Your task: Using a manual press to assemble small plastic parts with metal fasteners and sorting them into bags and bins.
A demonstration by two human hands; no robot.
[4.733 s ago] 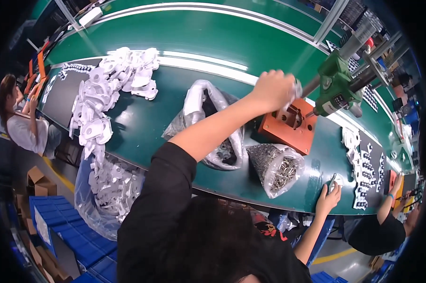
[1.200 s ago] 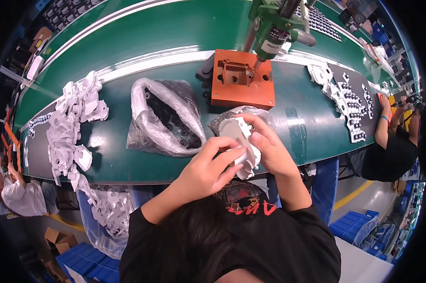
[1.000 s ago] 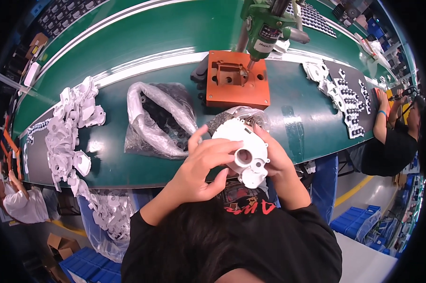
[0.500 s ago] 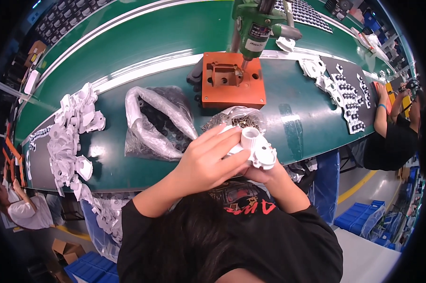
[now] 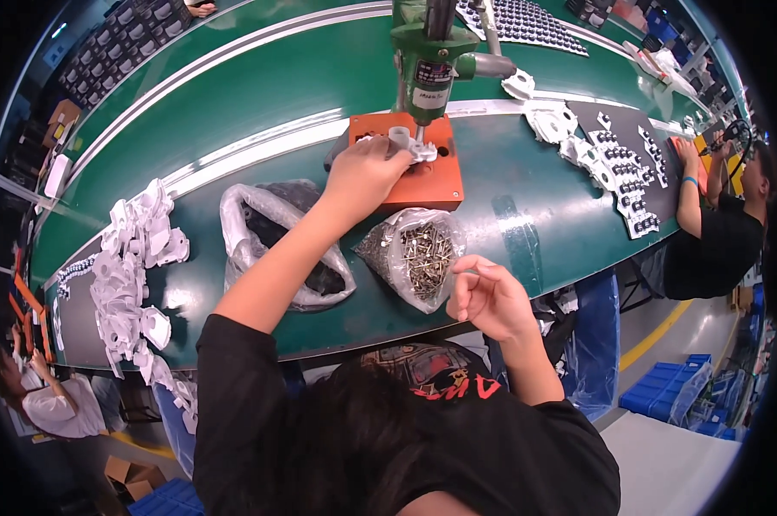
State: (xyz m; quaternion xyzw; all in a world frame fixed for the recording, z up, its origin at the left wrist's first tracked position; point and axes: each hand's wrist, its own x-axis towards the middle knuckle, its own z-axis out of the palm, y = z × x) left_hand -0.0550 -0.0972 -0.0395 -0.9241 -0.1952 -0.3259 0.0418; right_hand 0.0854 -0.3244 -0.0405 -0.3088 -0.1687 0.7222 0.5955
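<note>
two bare hands work apart over a long green conveyor table [image 5: 259,95]. the left hand [image 5: 364,172] reaches to the upper middle of the frame and presses down on a small white moulded plastic part [image 5: 412,148], its fingers closed around the near side of it. this part lies on a flat orange metal fixture block [image 5: 423,172], right under the tip of a green powered screwdriver [image 5: 429,60] that hangs upright from above.

the right hand [image 5: 485,297] floats lower, right of centre, with fingers loosely curled and thumb near the fingertips; i cannot tell if something small is pinched there. just beside it, to its left, a clear plastic bag of small metal screws [image 5: 416,258] stands open on the table. further left lies a second clear plastic bag with dark contents [image 5: 276,241], partly under the left forearm.

at the left of the frame there is a pile of white plastic parts [image 5: 135,267]. at the upper right more white parts on a dark mat [image 5: 616,163], and another person in a black shirt [image 5: 715,241] leans at the table edge.
</note>
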